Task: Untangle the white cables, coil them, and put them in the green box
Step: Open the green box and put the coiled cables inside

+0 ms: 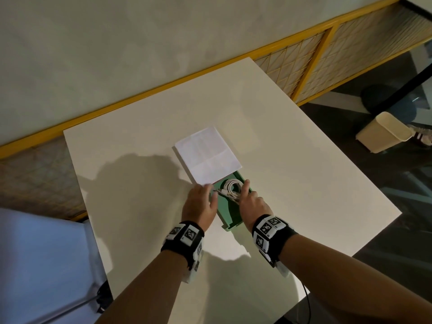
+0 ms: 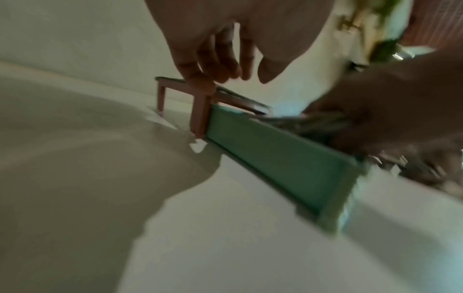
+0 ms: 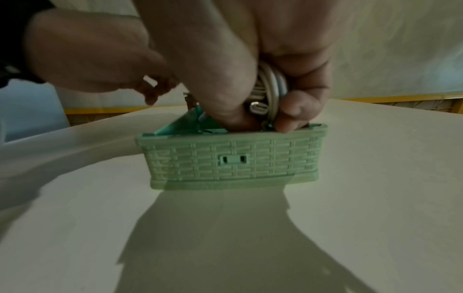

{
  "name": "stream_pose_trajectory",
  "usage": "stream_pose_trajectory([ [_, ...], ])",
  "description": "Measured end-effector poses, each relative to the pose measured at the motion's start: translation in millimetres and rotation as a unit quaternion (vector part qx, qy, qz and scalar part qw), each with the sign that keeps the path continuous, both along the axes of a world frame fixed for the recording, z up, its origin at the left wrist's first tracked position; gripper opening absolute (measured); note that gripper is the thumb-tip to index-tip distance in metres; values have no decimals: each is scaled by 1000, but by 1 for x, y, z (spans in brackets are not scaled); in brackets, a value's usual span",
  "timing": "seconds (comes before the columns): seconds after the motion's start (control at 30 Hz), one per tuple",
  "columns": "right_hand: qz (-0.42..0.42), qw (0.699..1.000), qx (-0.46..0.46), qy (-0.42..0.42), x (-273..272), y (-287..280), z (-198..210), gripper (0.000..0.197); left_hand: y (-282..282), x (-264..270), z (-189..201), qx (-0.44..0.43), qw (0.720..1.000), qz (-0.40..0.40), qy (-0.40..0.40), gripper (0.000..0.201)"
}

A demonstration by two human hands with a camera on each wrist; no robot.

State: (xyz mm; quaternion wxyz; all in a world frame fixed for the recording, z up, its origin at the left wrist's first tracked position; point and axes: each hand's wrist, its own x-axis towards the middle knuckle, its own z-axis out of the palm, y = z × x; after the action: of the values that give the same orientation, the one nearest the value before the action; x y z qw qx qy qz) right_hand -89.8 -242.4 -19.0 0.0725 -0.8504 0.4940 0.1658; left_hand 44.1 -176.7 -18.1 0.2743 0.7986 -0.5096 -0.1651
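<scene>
The green woven-pattern box (image 1: pixel 231 226) (image 3: pixel 233 160) (image 2: pixel 275 158) sits mid-table on the white table (image 1: pixel 140 183). A flat white lid (image 1: pixel 208 155) covers its far half. My right hand (image 1: pixel 251 202) (image 3: pixel 265 119) pinches the coiled white cables (image 1: pixel 230 186) (image 3: pixel 271 85) between thumb and fingers, low inside the box's open near half. My left hand (image 1: pixel 199 202) (image 2: pixel 213 75) is at the box's left side, and its extended fingertips (image 2: pixel 198 77) touch the lid's near corner. The thumb stays off the lid. A connector end shows in the bundle.
The table's right edge and near corner lie close to my right forearm. A beige bin (image 1: pixel 383 133) stands on the dark floor to the right. A yellow-framed lattice panel (image 1: pixel 304 59) runs behind the table. A pale blue surface (image 1: pixel 35 265) sits at the lower left.
</scene>
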Motion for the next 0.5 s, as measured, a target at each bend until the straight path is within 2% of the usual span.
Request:
stream_pose_trajectory([
  [0.07, 4, 1000, 0, 3, 1, 0, -1, 54, -13, 16, 4, -16, 995, 87, 38, 32],
  [0.13, 9, 1000, 3, 5, 2, 0, 1, 53, -29, 34, 10, 20, 984, 143, 100, 48],
  [0.2, 13, 1000, 3, 10, 3, 0, 3, 53, -41, 50, 12, 67, 973, 156, 155, 54],
  [0.3, 4, 1000, 5, -5, 8, 0, 3, 49, -45, 62, 12, 102, 951, 185, 227, 52],
  [0.37, -6, 1000, 11, -16, 14, -3, 3, 45, -44, 65, 11, 100, 944, 202, 240, 54],
  [0.5, -37, 998, 23, -36, 23, -8, 0, 36, -47, 64, 8, 106, 950, 195, 221, 55],
])
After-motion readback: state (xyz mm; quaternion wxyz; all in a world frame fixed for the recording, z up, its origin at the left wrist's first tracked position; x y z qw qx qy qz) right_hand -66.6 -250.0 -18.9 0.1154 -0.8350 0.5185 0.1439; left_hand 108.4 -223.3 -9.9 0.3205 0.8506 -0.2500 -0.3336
